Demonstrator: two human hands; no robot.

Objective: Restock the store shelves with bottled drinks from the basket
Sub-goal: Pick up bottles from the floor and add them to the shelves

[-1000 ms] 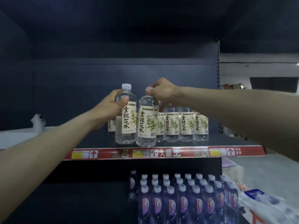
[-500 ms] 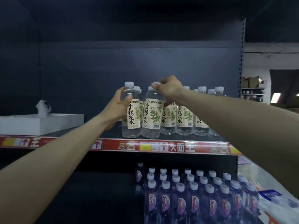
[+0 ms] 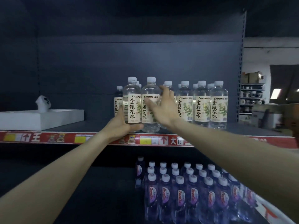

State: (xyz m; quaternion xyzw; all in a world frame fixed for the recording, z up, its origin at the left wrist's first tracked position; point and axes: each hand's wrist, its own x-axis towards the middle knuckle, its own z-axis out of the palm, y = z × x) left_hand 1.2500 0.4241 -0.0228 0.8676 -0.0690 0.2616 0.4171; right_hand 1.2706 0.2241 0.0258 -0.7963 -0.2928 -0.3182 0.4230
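Head view. The likeliest slip from here is a toppled bottle. The two front bottles stand at the very front edge of the shelf, right behind the red price strip, and tall narrow bottles like these would rock easily. A careless push from either hand could send one forward off the edge and down onto the purple bottles on the lower shelf. A push the other way could knock it into the row of clear bottles standing just to the right of the front pair and behind it.

The left hand cups the lower part of the left front bottle, with the fingers curled under and around its base; I judge it is holding that bottle, steadying it or sliding it back. The right hand is spread wide with the fingers fanned out, held in front of the right front bottle. It is blurred, so I cannot tell whether it touches the label or sits just clear of it. It grips nothing.

Both front bottles are upright and stand touching or nearly touching each other. They sit left of the main row, which also stands upright. Well to the left of the front pair, a white tray rests on the same shelf. The basket is not visible.
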